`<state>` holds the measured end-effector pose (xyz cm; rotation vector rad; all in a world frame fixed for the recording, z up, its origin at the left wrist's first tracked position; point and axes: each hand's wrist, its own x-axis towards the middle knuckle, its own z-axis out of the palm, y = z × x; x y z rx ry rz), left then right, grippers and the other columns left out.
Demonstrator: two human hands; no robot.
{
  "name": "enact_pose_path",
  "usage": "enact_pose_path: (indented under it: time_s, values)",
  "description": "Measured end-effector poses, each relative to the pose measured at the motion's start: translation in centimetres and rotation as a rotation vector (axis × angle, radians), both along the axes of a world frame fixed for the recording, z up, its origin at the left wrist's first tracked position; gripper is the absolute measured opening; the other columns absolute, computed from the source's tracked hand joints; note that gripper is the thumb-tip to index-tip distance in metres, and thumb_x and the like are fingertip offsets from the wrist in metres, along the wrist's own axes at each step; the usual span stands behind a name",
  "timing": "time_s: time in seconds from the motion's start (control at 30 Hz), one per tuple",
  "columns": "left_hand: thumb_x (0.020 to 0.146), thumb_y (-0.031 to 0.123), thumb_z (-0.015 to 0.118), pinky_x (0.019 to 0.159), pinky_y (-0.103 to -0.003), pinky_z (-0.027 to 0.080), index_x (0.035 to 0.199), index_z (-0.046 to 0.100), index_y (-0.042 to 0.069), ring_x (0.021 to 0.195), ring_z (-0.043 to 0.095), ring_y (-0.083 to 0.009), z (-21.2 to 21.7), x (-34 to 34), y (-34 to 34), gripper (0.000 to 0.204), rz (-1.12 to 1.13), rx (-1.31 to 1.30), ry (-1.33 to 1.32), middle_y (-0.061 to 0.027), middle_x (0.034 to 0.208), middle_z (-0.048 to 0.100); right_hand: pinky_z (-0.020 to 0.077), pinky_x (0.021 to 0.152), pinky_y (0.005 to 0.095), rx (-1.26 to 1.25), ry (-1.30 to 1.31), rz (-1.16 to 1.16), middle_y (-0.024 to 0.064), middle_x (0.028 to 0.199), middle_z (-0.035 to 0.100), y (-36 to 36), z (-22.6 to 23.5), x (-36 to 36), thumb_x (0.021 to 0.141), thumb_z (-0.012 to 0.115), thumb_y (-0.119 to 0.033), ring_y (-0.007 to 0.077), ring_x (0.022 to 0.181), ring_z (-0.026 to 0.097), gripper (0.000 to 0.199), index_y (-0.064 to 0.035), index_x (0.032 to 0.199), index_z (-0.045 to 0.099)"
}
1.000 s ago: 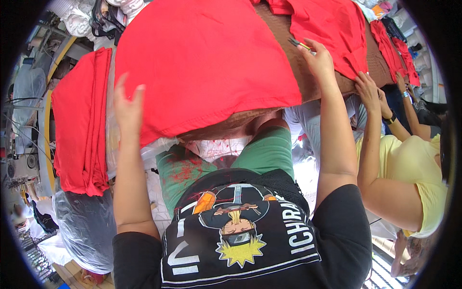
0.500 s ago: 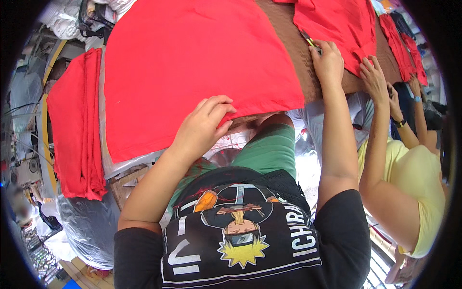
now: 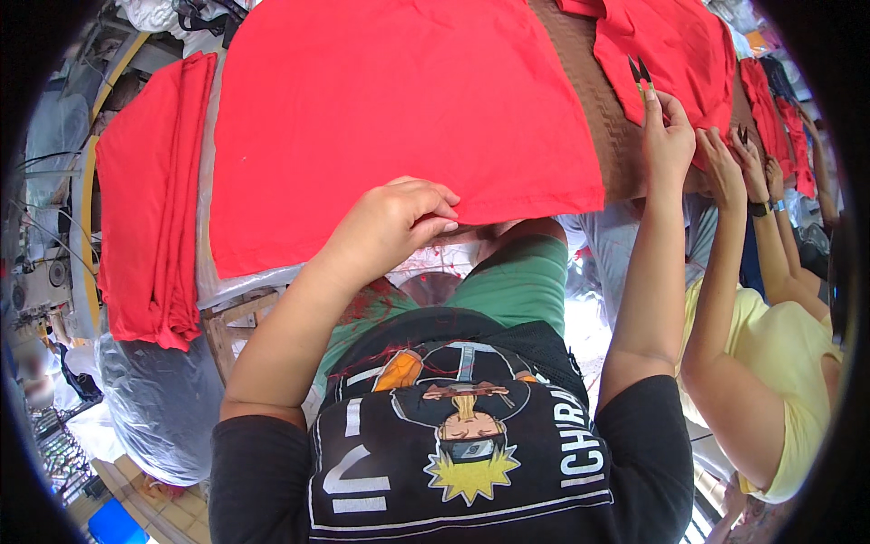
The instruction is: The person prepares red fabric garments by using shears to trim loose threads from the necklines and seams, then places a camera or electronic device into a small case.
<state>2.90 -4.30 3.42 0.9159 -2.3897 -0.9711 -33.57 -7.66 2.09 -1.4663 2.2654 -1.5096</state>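
A large red fabric panel (image 3: 390, 109) lies spread on the table before me, its near hem hanging at the table's edge. At that hem, my left hand (image 3: 399, 213) is closed, thumb and fingertips pinching the fabric's edge. My right hand (image 3: 669, 134) grips small thread snips (image 3: 642, 80), raised beside the panel's right side. The dark blades point away from me and stand slightly apart. My right palm hides most of the snips' handle.
A folded red cloth stack (image 3: 154, 199) hangs at the left. A brown woven surface (image 3: 584, 82) shows right of the panel. Close on the right, a co-worker in yellow (image 3: 761, 363) handles another red piece (image 3: 666, 45). Several more hands work beyond. A plastic-wrapped bundle (image 3: 159, 403) stands lower left.
My right hand has lifted the snips away from the neighbouring red piece, turning the blades upward. My left fingers have drawn together on the hem. The view has shifted a little.
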Motion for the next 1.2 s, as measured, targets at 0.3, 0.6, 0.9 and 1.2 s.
enact_pose_path:
  time_s: [0.3,0.6,0.9,1.2]
  values:
    - [0.091,0.013,0.063,0.089,-0.027,0.046,0.099,0.067,0.001,0.096,0.061,-0.0124,3.3,7.2,-4.6,0.016,0.727,-0.139,0.48,-0.0068,0.098,0.069,0.0444,0.058,0.0172,-0.17,-0.491,0.421,0.0011,0.08,0.061,0.4,1.7,6.6,0.099,0.05,-0.015,0.0044,0.065,0.052,0.02,-0.0027,0.112,0.058]
    - [0.086,0.012,0.067,0.096,-0.032,0.044,0.105,0.068,0.006,0.11,0.059,-0.0187,0.6,4.2,-2.0,0.021,0.486,-0.262,0.116,-0.0072,0.112,0.066,0.0374,0.058,0.0191,0.298,-0.49,0.585,-0.0064,0.074,0.056,3.4,2.5,11.5,0.083,0.074,-0.025,0.002,0.067,0.046,0.025,-0.0029,0.093,0.066]
    - [0.075,0.017,0.075,0.084,-0.035,0.05,0.103,0.069,0.005,0.098,0.061,-0.0262,-2.1,-2.2,-0.9,0.031,0.251,-0.215,0.12,-0.0093,0.107,0.065,0.0441,0.062,0.0255,0.439,-0.363,0.739,0.0056,0.072,0.06,4.9,2.2,13.6,0.088,0.067,-0.026,0.0083,0.068,0.052,0.028,-0.0001,0.097,0.064]
    - [0.076,0.016,0.073,0.076,-0.034,0.052,0.093,0.07,0.005,0.087,0.064,-0.0236,-3.0,-2.4,-2.0,0.02,0.251,-0.291,0.065,-0.007,0.096,0.067,0.047,0.056,0.0315,0.553,-0.25,0.73,0.0119,0.064,0.063,5.0,1.2,14.5,0.089,0.064,-0.025,0.0162,0.058,0.061,0.026,0.0011,0.089,0.065]
